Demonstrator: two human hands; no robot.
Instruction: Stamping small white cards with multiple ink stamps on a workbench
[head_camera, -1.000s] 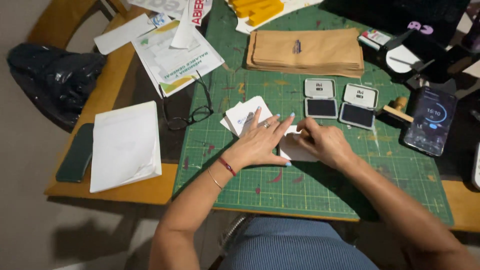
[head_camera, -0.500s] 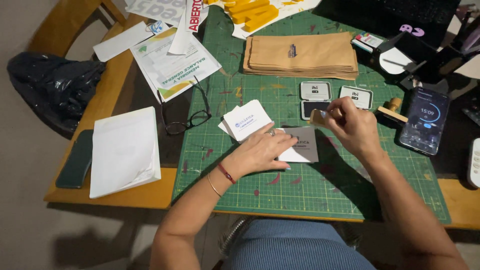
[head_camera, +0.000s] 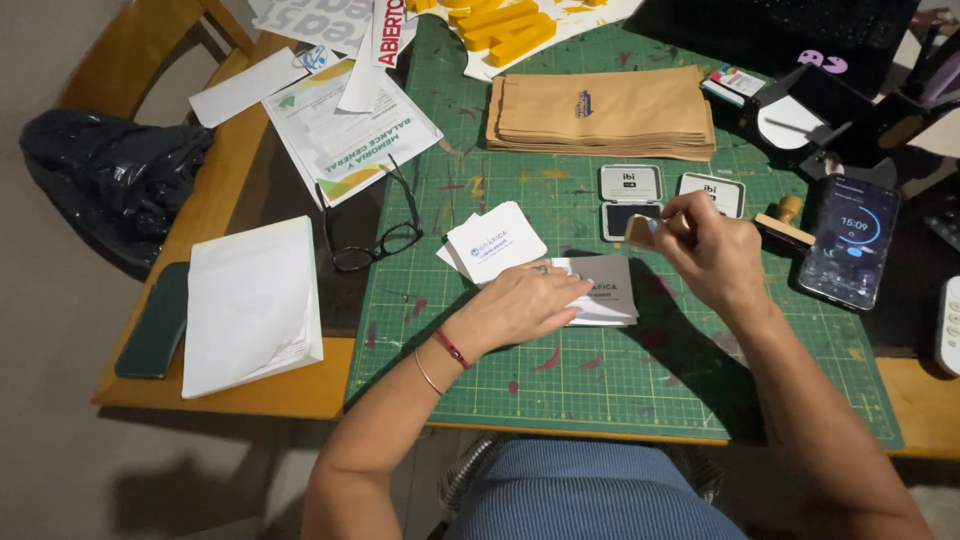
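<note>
The left hand (head_camera: 525, 303) lies flat, fingers spread and pressed down on a small grey paper envelope (head_camera: 603, 288) resting on the green cutting mat (head_camera: 620, 380) near the tabletop's front edge. The right hand (head_camera: 712, 255) pinches a wooden-handled rubber stamp (head_camera: 650, 230) with its fingers closed around the block, held above the envelope and just in front of the open ink pad (head_camera: 630, 205).

Handling judgement: the envelope is light, thin and flexible; it slides easily, so flat palm pressure near one edge suits it. The stamp is rigid and light; grip the wooden block by its sides, keeping the inked face clear.
</note>
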